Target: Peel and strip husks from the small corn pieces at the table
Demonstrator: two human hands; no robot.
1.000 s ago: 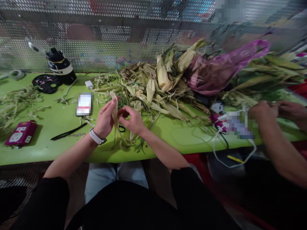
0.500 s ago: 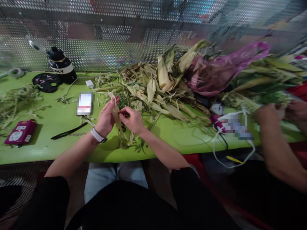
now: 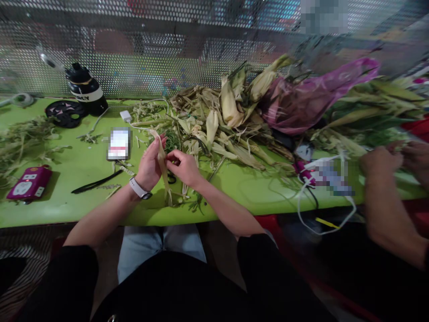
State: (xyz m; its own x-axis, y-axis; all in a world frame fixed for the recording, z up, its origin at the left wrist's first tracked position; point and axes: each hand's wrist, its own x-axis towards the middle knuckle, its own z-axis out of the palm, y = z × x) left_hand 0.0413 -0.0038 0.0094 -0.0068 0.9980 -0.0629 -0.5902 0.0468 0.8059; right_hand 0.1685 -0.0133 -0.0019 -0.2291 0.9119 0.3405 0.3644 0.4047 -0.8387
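My left hand [image 3: 149, 165] and my right hand [image 3: 184, 167] meet over the front of the green table [image 3: 77, 165]. Between them stands a long pale strip of corn husk [image 3: 163, 165], upright, its top curling over near the left fingertips. The left hand's fingers lie along the strip and grip it; a white watch sits on that wrist. The right hand pinches the same strip from the right side, fingers curled. Loose husk scraps [image 3: 177, 199] lie under both hands.
A big heap of corn husks [image 3: 221, 120] fills the table's middle and right, with a pink plastic bag [image 3: 301, 103] on it. A phone [image 3: 118, 144], black bottle [image 3: 85, 89], magenta device [image 3: 28, 182] and black strip [image 3: 97, 182] lie left. Another person's hands [image 3: 385, 161] work at right.
My hands have shifted slightly up and away with the husk strip. The other person's hands at right have moved a little further right.
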